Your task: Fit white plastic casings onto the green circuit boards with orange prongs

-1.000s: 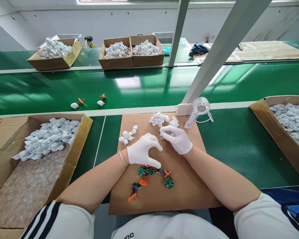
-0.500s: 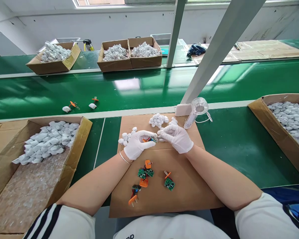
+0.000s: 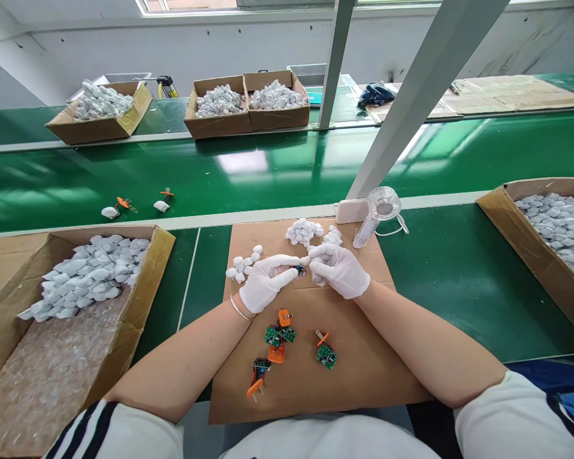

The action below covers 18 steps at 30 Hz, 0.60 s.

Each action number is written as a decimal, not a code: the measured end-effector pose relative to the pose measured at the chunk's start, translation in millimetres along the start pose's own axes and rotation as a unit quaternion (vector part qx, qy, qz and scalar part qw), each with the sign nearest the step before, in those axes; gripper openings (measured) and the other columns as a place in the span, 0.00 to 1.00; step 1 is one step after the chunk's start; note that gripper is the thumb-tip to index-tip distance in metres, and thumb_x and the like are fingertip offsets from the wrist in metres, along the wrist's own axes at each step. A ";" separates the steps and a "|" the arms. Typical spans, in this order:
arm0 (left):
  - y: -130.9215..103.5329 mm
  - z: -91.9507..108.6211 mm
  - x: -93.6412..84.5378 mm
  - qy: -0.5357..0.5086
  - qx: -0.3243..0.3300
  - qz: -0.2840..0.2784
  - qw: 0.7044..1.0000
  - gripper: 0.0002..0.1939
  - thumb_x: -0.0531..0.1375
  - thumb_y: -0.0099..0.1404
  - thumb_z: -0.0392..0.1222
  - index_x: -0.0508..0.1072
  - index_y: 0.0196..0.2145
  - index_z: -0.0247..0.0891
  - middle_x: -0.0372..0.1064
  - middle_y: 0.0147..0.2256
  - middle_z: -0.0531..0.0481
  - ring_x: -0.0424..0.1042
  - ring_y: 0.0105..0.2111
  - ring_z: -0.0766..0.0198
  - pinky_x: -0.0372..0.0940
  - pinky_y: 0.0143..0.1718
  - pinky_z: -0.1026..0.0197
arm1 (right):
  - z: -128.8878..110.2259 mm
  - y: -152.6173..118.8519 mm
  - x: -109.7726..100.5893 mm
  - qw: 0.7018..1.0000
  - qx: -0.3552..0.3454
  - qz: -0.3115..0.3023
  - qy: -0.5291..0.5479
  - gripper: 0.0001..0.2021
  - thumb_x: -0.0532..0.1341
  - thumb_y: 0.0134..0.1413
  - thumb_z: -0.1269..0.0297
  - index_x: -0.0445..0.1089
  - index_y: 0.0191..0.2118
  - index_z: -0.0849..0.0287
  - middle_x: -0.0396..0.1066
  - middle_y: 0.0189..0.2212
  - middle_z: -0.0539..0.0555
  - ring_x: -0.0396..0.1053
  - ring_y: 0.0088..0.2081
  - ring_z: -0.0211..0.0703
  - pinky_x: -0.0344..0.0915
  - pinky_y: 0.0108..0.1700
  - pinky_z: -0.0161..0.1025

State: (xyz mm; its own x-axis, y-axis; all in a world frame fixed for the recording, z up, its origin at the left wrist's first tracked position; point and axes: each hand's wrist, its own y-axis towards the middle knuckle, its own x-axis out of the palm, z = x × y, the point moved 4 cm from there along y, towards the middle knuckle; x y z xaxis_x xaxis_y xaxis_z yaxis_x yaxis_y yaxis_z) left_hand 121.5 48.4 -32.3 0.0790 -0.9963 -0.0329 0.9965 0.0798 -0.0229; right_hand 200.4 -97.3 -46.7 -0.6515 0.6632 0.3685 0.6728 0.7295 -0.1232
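My left hand [image 3: 266,280], in a white glove, pinches a small circuit board [image 3: 300,270]; only its dark edge with parts shows past the fingertips. My right hand [image 3: 338,271], gloved too, is closed with its fingertips meeting the left ones at the board. Whatever it may hold is hidden by the white fingers. Below the hands, on a cardboard sheet [image 3: 344,382], lie several green circuit boards [image 3: 326,356] wired to orange plug pieces [image 3: 276,354]. Small white lumps form piles [image 3: 304,231] beyond the hands and beside my left hand [image 3: 242,264].
A clear plastic fan-like device [image 3: 383,204] stands behind my right hand by a slanted post [image 3: 402,108]. Boxes of white lumps flank me, left [image 3: 165,261] and right [image 3: 521,255]. More boxes [image 3: 222,124] stand across the green belt [image 3: 268,185], which carries two plug assemblies [image 3: 162,205].
The plug assemblies on the belt have shifted left. The board in my left hand has turned, showing less green and orange. My right fingers have curled in more and lowered slightly.
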 end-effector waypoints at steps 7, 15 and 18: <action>2.7 -8.6 -4.6 -0.073 -0.015 0.039 0.996 0.13 0.67 0.53 0.40 0.74 0.37 0.35 0.75 0.35 0.48 0.75 0.35 0.62 0.72 0.39 0.59 | -7.0 -2.9 -3.1 0.999 -0.031 0.039 -0.014 0.15 0.68 0.46 0.57 0.67 0.38 0.56 0.78 0.33 0.52 0.59 0.16 0.29 0.55 0.17 0.31; 4.8 -3.5 -7.1 -0.088 -0.015 0.064 0.994 0.17 0.67 0.53 0.40 0.74 0.41 0.35 0.75 0.41 0.45 0.74 0.44 0.56 0.70 0.48 0.53 | -2.0 -3.1 1.6 0.999 -0.024 0.018 0.011 0.15 0.71 0.39 0.62 0.73 0.36 0.57 0.74 0.31 0.51 0.69 0.26 0.36 0.69 0.28 0.38; 5.6 -6.6 -3.8 -0.141 -0.009 0.021 0.990 0.22 0.67 0.53 0.37 0.72 0.47 0.37 0.71 0.49 0.42 0.69 0.52 0.52 0.68 0.52 0.51 | 2.0 -3.0 -0.5 0.999 -0.002 0.026 0.019 0.18 0.73 0.36 0.63 0.72 0.37 0.57 0.75 0.30 0.52 0.71 0.28 0.39 0.67 0.26 0.36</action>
State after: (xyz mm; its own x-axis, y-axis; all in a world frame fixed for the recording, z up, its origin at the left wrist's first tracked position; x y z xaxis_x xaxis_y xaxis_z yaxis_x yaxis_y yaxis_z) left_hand 126.6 52.9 -39.0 0.1276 -0.9608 0.2462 0.9917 0.1200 -0.0458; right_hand 198.0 -99.5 -48.4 -0.6013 0.6932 0.3973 0.7070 0.6933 -0.1397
